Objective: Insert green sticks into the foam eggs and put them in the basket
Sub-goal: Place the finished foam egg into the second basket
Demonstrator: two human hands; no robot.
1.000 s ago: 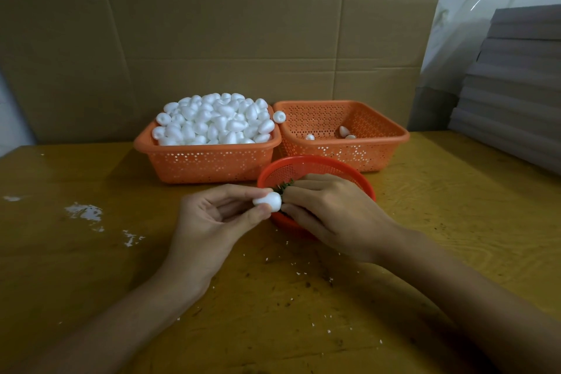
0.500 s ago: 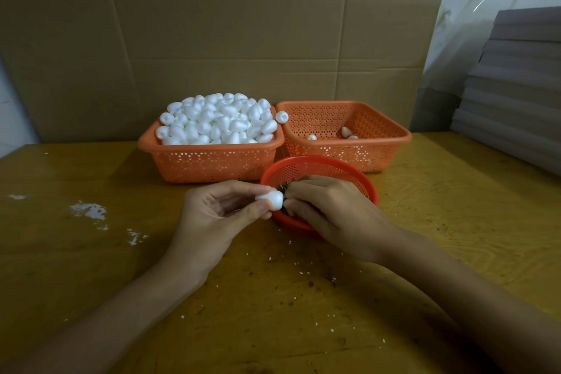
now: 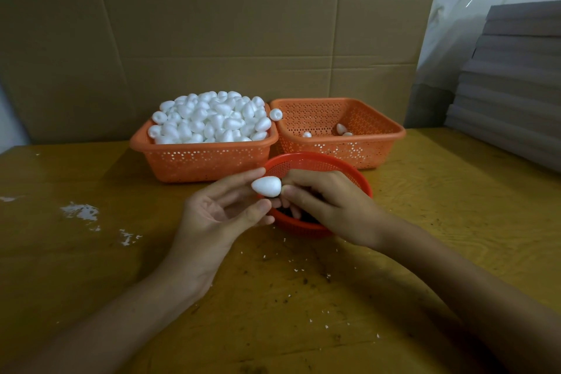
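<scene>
A white foam egg (image 3: 266, 186) lies sideways in the air over the near rim of the round red basket (image 3: 321, 159). My right hand (image 3: 328, 206) pinches its narrow end with thumb and fingertips. The green stick is hidden there. My left hand (image 3: 221, 212) is palm-up with relaxed fingers, its index fingertip touching the egg's top and its thumb off the egg. Dark sticks (image 3: 293, 213) show in the red basket under my fingers. The left orange basket (image 3: 206, 159) is heaped with foam eggs (image 3: 212, 121). The right orange basket (image 3: 358, 153) holds a few eggs (image 3: 341, 129).
One loose egg (image 3: 275, 114) sits on the rims between the two orange baskets. A cardboard wall (image 3: 243, 39) stands behind them, and stacked grey sheets (image 3: 516, 85) are at the right. White crumbs (image 3: 296, 267) and paint patches (image 3: 79, 211) mark the yellow table (image 3: 91, 267).
My left thumb has come off the egg and the left hand has opened. The egg now lies sideways, held at its narrow end by my right hand.
</scene>
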